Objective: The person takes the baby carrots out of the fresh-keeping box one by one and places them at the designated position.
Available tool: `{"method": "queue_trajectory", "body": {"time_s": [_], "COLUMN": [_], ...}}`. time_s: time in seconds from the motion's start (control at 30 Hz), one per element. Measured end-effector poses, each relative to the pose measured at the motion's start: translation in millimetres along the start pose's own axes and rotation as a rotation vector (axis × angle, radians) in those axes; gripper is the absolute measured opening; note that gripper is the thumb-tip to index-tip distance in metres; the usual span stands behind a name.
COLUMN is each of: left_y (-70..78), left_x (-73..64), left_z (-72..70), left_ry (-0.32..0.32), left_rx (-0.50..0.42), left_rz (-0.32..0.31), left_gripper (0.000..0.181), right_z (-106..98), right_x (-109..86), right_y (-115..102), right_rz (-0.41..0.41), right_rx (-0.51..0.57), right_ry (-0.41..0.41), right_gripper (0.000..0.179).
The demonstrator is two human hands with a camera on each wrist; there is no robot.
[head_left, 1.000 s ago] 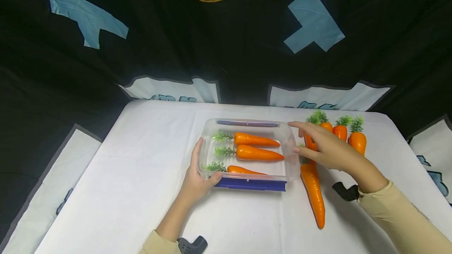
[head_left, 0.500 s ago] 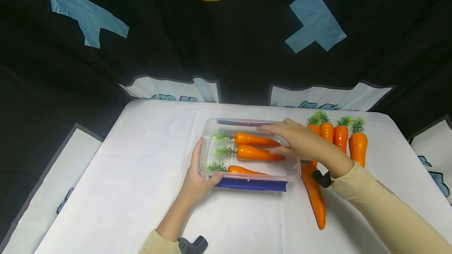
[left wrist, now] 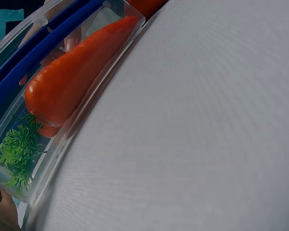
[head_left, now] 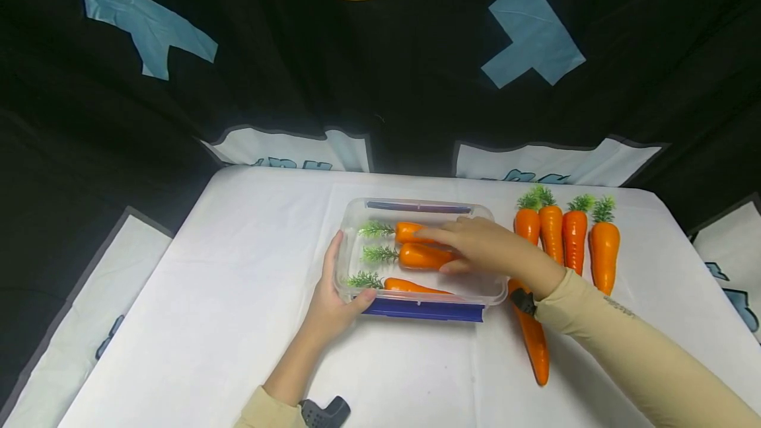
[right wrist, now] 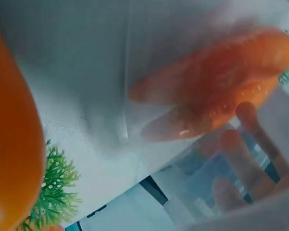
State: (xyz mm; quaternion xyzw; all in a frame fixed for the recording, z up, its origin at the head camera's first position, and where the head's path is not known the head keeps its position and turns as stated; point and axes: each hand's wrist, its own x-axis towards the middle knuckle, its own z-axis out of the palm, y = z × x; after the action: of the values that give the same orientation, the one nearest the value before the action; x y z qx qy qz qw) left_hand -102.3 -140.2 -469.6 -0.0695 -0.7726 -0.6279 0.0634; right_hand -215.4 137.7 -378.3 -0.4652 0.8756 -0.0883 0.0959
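A clear plastic food container (head_left: pixel 498 292) with a blue front latch (head_left: pixel 422 311) sits mid-table. My left hand (head_left: pixel 333 309) holds its near left corner, thumb over the front rim, fingers along the side wall. Inside lie the far carrot (head_left: pixel 407 232), the middle carrot (head_left: pixel 419 256) and the near carrot (head_left: pixel 410 285), green tops leftward. My right hand (head_left: pixel 493 249) reaches in from the right, fingers spread over the far and middle carrots, thumb by the middle one. Through the wall, the right wrist view shows its fingertips (right wrist: pixel 245 110) at a carrot (right wrist: pixel 221 67).
Right of the container lie several more carrots (head_left: pixel 604 249), tops pointing away. One long carrot (head_left: pixel 535 349) points toward me, partly under the right wrist. The white-covered table (head_left: pixel 178 322) ends at a black curtain (head_left: pixel 410 98) behind.
My right hand has moved left and down from beyond the container's right rim to over the carrots inside. My left hand and the container have stayed in place.
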Motion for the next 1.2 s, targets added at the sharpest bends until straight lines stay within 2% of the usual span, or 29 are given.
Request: {"method": "queue_trajectory", "body": {"time_s": [0.23, 0.47, 0.9, 1.0, 1.1, 1.2], "left_y": [-1.9, -1.7, -0.9, -1.5, -2.4, -2.7], "left_x": [0.8, 0.2, -0.6, -1.1, -1.2, -0.8], "left_z": [-0.1, -0.1, -0.3, -0.5, -0.5, -0.4], "left_ry": [0.000, -0.002, 0.005, 0.005, 0.005, 0.006], "left_rx": [-0.001, 0.001, 0.020, 0.030, 0.038, 0.041], "left_rz": [0.007, 0.007, 0.003, 0.000, 0.000, 0.004], "left_gripper": [0.107, 0.107, 0.107, 0.107, 0.107, 0.106], "right_z": [9.4, 13.4, 12.2, 13.2, 14.7, 14.9], "right_x": [2.5, 6.6, 8.3, 10.8, 14.9, 18.6], "right_y": [-4.8, -9.2, -16.0, -16.7, -17.8, -18.2], "right_rz": [-0.036, -0.048, -0.028, -0.022, 0.023, 0.089], "right_rx": [-0.121, -0.099, -0.074, -0.085, -0.080, -0.026], "right_ry": [-0.001, -0.044, -0.130, -0.147, -0.208, -0.277], "right_gripper": [0.072, 0.072, 0.060, 0.066, 0.076, 0.085]}}
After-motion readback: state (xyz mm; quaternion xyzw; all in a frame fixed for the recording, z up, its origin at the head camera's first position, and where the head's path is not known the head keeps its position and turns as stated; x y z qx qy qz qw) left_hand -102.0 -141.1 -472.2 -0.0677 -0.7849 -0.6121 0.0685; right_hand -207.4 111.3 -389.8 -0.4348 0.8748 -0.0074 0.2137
